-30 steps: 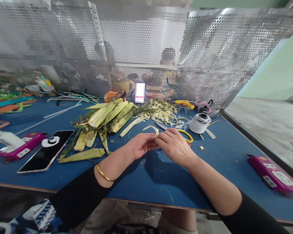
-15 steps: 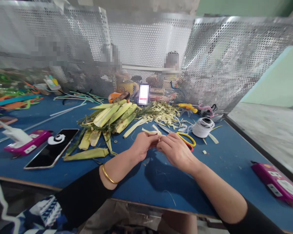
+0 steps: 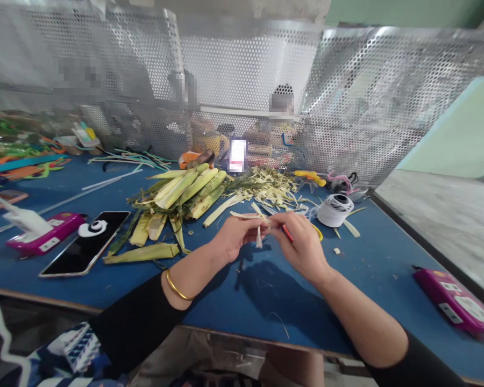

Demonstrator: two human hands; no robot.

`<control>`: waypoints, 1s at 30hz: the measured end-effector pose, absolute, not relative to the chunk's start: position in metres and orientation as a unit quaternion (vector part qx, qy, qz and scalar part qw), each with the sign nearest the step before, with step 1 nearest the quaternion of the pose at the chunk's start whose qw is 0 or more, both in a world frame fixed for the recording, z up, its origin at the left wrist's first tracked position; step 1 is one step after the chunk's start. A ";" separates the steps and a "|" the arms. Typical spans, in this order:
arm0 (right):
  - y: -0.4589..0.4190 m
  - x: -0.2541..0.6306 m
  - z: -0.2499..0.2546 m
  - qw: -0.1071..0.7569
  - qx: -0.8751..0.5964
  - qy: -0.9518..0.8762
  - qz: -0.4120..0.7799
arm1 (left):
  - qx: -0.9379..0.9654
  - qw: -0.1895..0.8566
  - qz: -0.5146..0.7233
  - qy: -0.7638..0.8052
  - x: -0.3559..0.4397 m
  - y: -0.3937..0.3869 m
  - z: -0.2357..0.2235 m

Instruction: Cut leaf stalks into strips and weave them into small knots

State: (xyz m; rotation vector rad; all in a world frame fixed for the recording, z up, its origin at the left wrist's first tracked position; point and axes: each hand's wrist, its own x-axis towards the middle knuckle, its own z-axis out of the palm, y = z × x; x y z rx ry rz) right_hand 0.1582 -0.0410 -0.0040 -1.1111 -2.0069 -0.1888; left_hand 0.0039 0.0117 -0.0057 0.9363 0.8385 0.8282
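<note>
My left hand (image 3: 236,236) pinches a small bundle of pale corn husk strips (image 3: 258,236). One strip hangs down below the fingertips and others stick out to the left and upward. Thumb and fingers of my right hand (image 3: 300,244) are closed at the right end of the same bundle, touching the left fingertips. The exact grip there is partly hidden. Behind my right hand lies a pair of scissors with yellow and red handles (image 3: 318,232), mostly covered by the hand. A spool of white thread (image 3: 334,211) stands to the right.
Corn husks (image 3: 185,196) are piled left of centre, with shredded husk pieces (image 3: 270,188) behind. A phone (image 3: 86,244) and a magenta power strip (image 3: 50,234) lie left; another power strip (image 3: 455,301) lies right. A yellow glue gun (image 3: 311,177) sits near the perforated metal screen (image 3: 246,64).
My right hand has turned and shifted slightly right, its fingers opening a gap from the palm. More of the husk strips now shows, with one end hanging down. The red scissor handle shows through that gap.
</note>
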 end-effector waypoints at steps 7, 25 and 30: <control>-0.030 0.168 -0.013 0.341 -0.551 -0.761 -0.007 | 0.410 0.742 0.354 0.396 0.002 0.012 -0.002; -0.029 0.175 0.000 0.348 -0.533 -0.699 0.326 | 0.537 0.647 0.340 0.421 0.003 0.014 -0.011; -0.022 0.174 -0.011 0.412 -0.581 -0.571 0.408 | 0.553 0.677 0.289 0.391 0.000 0.014 -0.005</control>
